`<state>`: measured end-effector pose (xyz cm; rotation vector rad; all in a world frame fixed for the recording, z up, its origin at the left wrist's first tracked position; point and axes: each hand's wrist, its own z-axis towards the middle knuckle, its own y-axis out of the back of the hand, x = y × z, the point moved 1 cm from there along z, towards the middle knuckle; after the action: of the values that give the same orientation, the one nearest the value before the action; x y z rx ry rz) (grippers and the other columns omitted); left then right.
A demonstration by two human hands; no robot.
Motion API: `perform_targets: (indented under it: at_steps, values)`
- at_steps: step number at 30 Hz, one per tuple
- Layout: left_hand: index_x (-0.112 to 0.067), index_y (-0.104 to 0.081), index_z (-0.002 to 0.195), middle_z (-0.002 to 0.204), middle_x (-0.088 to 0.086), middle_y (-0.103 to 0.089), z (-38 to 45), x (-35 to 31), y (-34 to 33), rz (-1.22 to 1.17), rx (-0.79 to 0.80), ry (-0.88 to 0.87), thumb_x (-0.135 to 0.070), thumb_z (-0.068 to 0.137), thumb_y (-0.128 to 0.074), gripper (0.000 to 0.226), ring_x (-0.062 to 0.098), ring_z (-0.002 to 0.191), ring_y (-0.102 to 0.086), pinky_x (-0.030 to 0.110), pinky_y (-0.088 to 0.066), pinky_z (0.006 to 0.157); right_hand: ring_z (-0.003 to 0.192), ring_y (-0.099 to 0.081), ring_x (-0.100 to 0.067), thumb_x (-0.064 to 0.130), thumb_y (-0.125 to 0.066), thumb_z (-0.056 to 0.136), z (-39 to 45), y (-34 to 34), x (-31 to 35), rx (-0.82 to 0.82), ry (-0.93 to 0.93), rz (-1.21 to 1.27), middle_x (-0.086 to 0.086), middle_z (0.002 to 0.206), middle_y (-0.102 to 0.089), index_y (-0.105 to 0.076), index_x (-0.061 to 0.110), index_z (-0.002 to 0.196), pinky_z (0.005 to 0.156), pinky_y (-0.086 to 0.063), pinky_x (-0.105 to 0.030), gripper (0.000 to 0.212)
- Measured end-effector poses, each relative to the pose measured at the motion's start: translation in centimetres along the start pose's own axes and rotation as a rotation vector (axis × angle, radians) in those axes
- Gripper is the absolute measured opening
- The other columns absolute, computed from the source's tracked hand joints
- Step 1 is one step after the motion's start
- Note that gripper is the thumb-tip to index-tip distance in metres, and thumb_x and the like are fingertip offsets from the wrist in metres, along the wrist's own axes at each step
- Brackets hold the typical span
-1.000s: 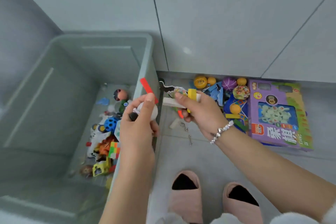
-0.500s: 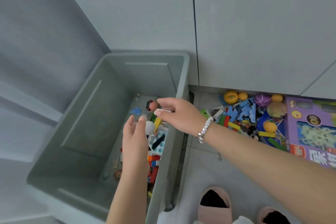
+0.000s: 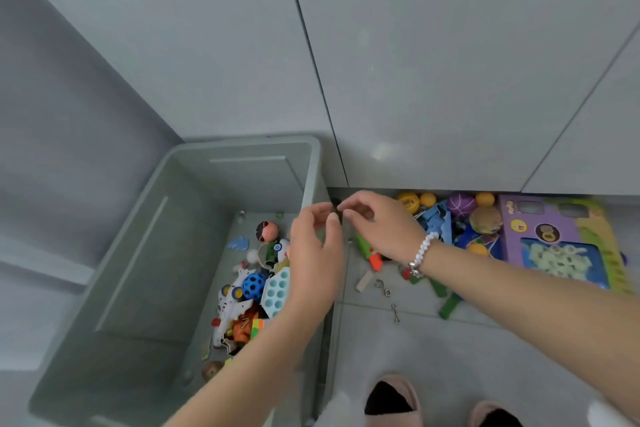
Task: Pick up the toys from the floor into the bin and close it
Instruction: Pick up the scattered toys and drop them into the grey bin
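A grey-green plastic bin [image 3: 145, 253] stands open on the floor at the left, with several small toys [image 3: 252, 291] piled along its right side. My left hand [image 3: 317, 260] hovers over the bin's right rim, fingers apart, holding nothing. My right hand [image 3: 377, 225], with a bead bracelet on the wrist, is just right of the rim above the floor, fingers loosely curled and empty. The two hands' fingertips nearly meet. More toys [image 3: 446, 218] lie on the floor to the right: balls, blue pieces, green and orange sticks [image 3: 370, 251], metal hooks.
A purple boxed game [image 3: 554, 236] lies at the far right against the cabinet doors [image 3: 450, 62]. A grey wall runs behind and left of the bin. My feet in pink slippers [image 3: 391, 399] stand on the tiled floor at the bottom. No bin lid shows.
Both hands carried toys over the bin and let them go. The white ball and blocks now lie inside. My right hand has drawn back to the right, past the rim.
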<state>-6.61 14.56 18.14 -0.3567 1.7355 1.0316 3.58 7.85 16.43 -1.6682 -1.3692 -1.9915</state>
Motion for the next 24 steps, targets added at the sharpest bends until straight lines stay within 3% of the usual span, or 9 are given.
perform_targets:
  at_steps: [2,5,10,13,15,16,20,24]
  values:
    - [-0.027,-0.053,0.108,0.107,-0.009,-0.058,1.5,-0.6,-1.8,0.098,0.095,-0.017,-0.026,0.096,-0.046,0.014,0.007,0.102,-0.055,0.021,-0.044,0.088,0.089,-0.058,-0.007,0.027,-0.050,0.093,0.7,2.0,-1.6,-0.012,-0.062,-0.055,0.008,0.097,-0.064,-0.062,0.022,0.106,0.073,-0.043,-0.017,0.019]
    - [-0.025,-0.052,0.110,0.106,-0.007,-0.054,4.0,-0.2,-4.9,0.270,0.198,-0.012,-0.030,0.096,-0.043,0.017,0.013,0.101,-0.054,0.042,-0.040,0.101,0.093,-0.056,-0.009,0.029,-0.048,0.094,1.7,4.5,-4.7,0.018,-0.170,-0.165,0.004,0.106,-0.063,-0.060,0.019,0.109,0.076,-0.041,-0.020,0.022]
    - [-0.015,-0.049,0.121,0.120,0.005,-0.051,7.2,3.3,-10.9,0.437,0.285,0.062,-0.031,0.097,-0.041,0.030,0.021,0.103,-0.054,0.041,-0.042,0.099,0.091,-0.057,-0.017,0.030,-0.047,0.094,3.0,5.2,-10.2,0.085,-0.315,-0.304,-0.004,0.107,-0.064,-0.061,0.014,0.107,0.072,-0.042,-0.025,0.025]
    - [-0.009,-0.046,0.125,0.126,0.012,-0.048,8.5,6.6,-14.3,0.427,0.306,0.187,-0.031,0.098,-0.040,0.035,0.025,0.107,-0.054,0.035,-0.045,0.091,0.082,-0.059,-0.029,0.028,-0.048,0.094,4.0,3.6,-13.4,0.130,-0.388,-0.309,-0.019,0.088,-0.063,-0.064,-0.001,0.103,0.065,-0.044,-0.032,0.035]
    - [-0.010,-0.046,0.126,0.128,0.014,-0.048,9.2,9.0,-16.1,0.447,0.313,0.229,-0.032,0.097,-0.041,0.036,0.029,0.112,-0.052,0.041,-0.044,0.096,0.067,-0.050,-0.023,0.026,-0.047,0.093,4.4,2.4,-16.0,0.133,-0.417,-0.301,-0.012,0.072,-0.054,-0.064,0.000,0.091,0.058,-0.036,-0.031,0.031]
    - [-0.011,-0.046,0.126,0.129,0.014,-0.048,9.4,10.3,-17.0,0.469,0.311,0.229,-0.033,0.097,-0.042,0.037,0.030,0.114,-0.050,0.042,-0.043,0.097,0.068,-0.050,-0.020,0.026,-0.047,0.093,4.5,1.8,-17.5,0.123,-0.442,-0.301,-0.007,0.074,-0.053,-0.062,0.005,0.086,0.059,-0.036,-0.030,0.026]
    - [-0.014,-0.048,0.130,0.131,0.012,-0.046,8.9,14.3,-19.7,0.496,0.352,0.132,-0.038,0.095,-0.046,0.042,0.029,0.121,-0.043,0.042,-0.039,0.100,0.098,-0.058,-0.027,0.030,-0.051,0.092,3.4,0.2,-22.7,0.015,-0.569,-0.266,-0.011,0.116,-0.056,-0.056,0.011,0.116,0.076,-0.042,-0.030,0.031]
    - [-0.018,-0.041,0.139,0.144,0.009,-0.035,7.6,17.1,-20.7,0.531,0.430,-0.032,-0.036,0.093,-0.051,0.050,0.028,0.132,-0.029,0.040,-0.031,0.108,0.109,-0.054,-0.029,0.029,-0.051,0.092,0.7,-1.4,-25.8,0.014,-0.564,-0.322,-0.015,0.126,-0.052,-0.049,0.012,0.128,0.089,-0.044,-0.033,0.040]
